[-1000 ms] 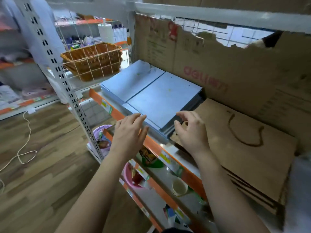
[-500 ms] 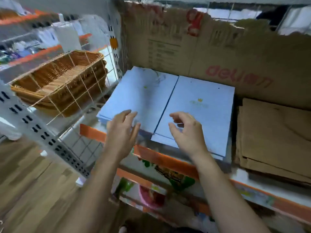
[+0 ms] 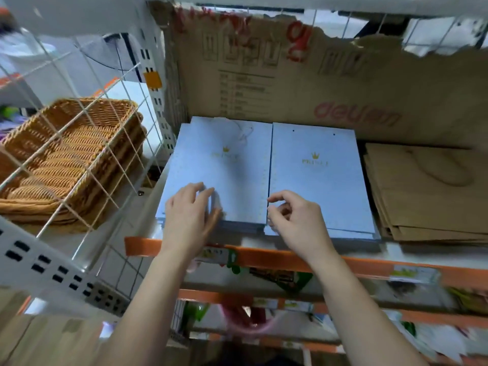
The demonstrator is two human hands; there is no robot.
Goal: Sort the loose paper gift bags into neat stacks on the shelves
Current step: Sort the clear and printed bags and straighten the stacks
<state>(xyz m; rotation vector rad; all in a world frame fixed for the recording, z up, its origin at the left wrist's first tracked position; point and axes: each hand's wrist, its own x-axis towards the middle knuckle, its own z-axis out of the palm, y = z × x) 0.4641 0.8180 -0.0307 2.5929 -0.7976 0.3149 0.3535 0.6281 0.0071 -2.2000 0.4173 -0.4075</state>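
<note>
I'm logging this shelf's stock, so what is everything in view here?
Blue gift bag stacks: two, pale blue with a gold crown mark, side by side on the shelf.
Brown paper bags: one stack, right of the blue ones.
Cardboard sheet: one, brown with red print, behind the bags.
Wicker baskets: nested, count unclear, tan, behind the wire grid at left.
Shelf edge: orange, below the bags.
Lower shelves: blurred goods, unclear.
Left hand: flat on the left blue stack's front edge.
Right hand: curled at the right stack's front corner.

Two flat blue bag stacks (image 3: 264,170) lie beside brown bags (image 3: 422,202) on shelf.
</note>
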